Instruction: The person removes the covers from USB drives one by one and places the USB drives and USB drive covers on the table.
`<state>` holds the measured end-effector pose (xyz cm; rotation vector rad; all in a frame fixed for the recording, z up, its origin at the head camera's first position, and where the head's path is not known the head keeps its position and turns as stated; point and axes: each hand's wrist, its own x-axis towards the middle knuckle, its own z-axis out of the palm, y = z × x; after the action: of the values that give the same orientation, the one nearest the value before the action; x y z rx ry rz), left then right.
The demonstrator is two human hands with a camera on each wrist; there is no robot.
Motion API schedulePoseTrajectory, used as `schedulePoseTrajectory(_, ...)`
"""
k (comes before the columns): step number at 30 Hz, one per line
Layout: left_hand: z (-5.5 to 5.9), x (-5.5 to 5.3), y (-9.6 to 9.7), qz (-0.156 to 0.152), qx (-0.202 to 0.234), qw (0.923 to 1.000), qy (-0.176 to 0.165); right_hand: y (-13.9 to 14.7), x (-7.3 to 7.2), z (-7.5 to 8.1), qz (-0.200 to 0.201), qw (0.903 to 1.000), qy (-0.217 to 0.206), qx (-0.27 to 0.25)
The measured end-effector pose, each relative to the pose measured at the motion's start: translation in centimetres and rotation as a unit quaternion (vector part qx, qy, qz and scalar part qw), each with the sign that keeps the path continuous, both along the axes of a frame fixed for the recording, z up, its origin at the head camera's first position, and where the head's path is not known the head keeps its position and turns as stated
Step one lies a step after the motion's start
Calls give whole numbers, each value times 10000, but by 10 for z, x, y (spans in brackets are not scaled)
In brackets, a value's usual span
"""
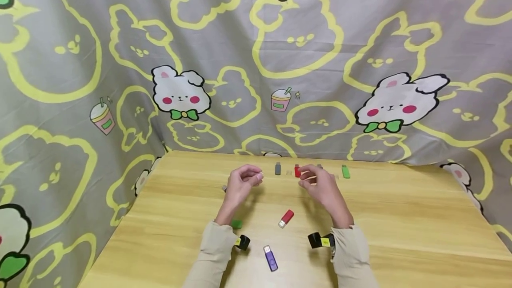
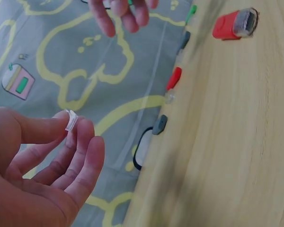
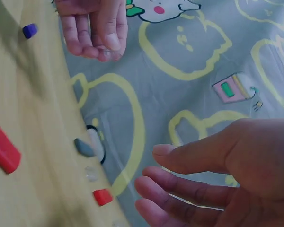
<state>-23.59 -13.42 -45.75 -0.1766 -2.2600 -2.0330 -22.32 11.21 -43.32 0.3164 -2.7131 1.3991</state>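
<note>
My left hand [image 1: 241, 184] is raised over the table, thumb and fingertips pinching a small clear plastic cap [image 2: 71, 120]. Across from it, my right hand [image 1: 321, 186] hovers with thumb and fingers apart and holds nothing. On the tabletop between the forearms lies a red USB stick [image 1: 287, 218], its metal plug bare. Closer to me is a purple USB stick [image 1: 270, 259]. A green USB stick [image 1: 237, 224] shows beside my left forearm, partly hidden by it.
Along the table's back edge stand a grey USB stick [image 1: 278, 168], a red one [image 1: 297, 171] and a green one [image 1: 346, 171], with a clear cap [image 1: 289, 173] among them. My right hand partly covers another grey stick [image 1: 319, 166]. A patterned curtain [image 1: 224, 141] hangs behind.
</note>
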Motion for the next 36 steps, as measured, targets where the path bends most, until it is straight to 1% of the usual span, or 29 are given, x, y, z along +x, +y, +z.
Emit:
schedulePoseTrajectory(3, -2, -7, 0, 103, -227, 9997, -13, 1, 1, -6, 23, 9999, -89, -57)
schedulePoseTrajectory(6, -2, -19, 1, 150, -619, 9979, -106, 1, 1, -10, 51, 9998, -179, -87)
schedulePoseTrajectory(8, -1, -29, 4, 176, -916, 9955, -150, 4, 2, -10, 121, 9996, -239, -69)
schedulePoseTrajectory(12, -4, -47, 8, 165, -1573, 9872, -194, 15, 4, -10, 166, 9989, -433, -20)
schedulePoseTrajectory(16, -10, -63, 13, 38, -2149, 9764, -230, 33, 6, -11, -60, 9985, -548, -58)
schedulePoseTrajectory(20, -15, -76, 17, -44, -2531, 9672, -205, 51, 6, -10, -193, 9983, -540, -59)
schedulePoseTrajectory(22, -18, -80, 17, -113, -2687, 9629, -195, 57, 6, -11, -263, 9980, -566, -28)
schedulePoseTrajectory(25, -22, -82, 18, -188, -2930, 9559, -75, 63, 6, -12, -374, 9973, -624, 16)
schedulePoseTrajectory(29, -27, -84, 18, -109, -3131, 9495, 190, 66, 6, -12, -420, 9966, -708, -26)
schedulePoseTrajectory(31, -28, -85, 19, -66, -3144, 9490, 227, 66, 6, -13, -396, 9965, -740, -59)
schedulePoseTrajectory(36, -30, -85, 22, -22, -3165, 9485, 156, 66, 6, -13, -330, 9969, -708, -29)
